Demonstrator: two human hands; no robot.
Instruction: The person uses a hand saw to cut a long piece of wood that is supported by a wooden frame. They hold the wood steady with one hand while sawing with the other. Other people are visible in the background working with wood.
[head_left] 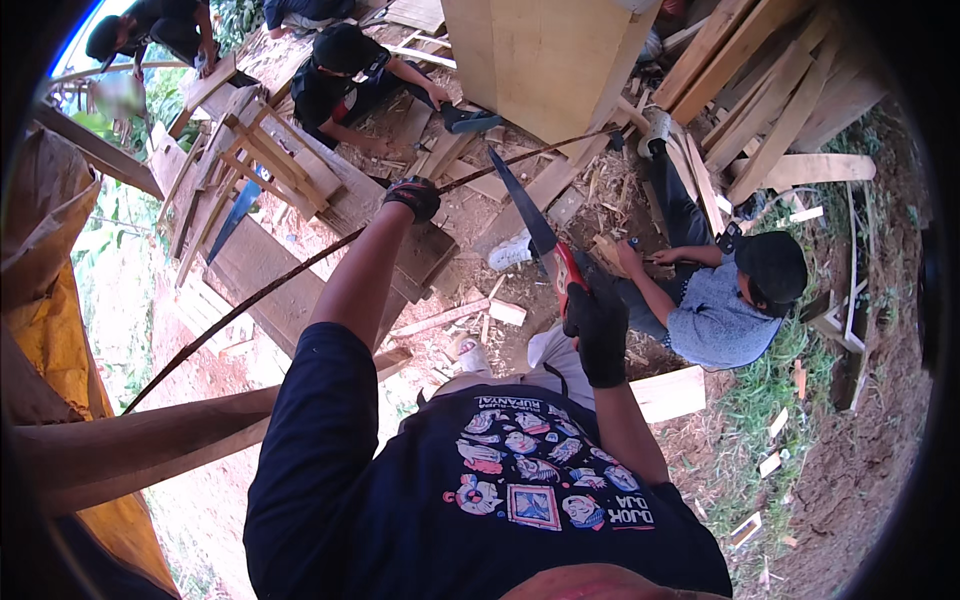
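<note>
Watching from afar, I could make out clear printing only on the wearer's navy shirt. Near its waist I saw pale capital lettering stacked in two short lines, set beside rows of small cartoon drawings. A second block of pale capitals, bigger and also in two lines, stood toward the right side of the chest, next to the last drawings. Pale marks on the red handle of the saw were too small for me to read.
</note>
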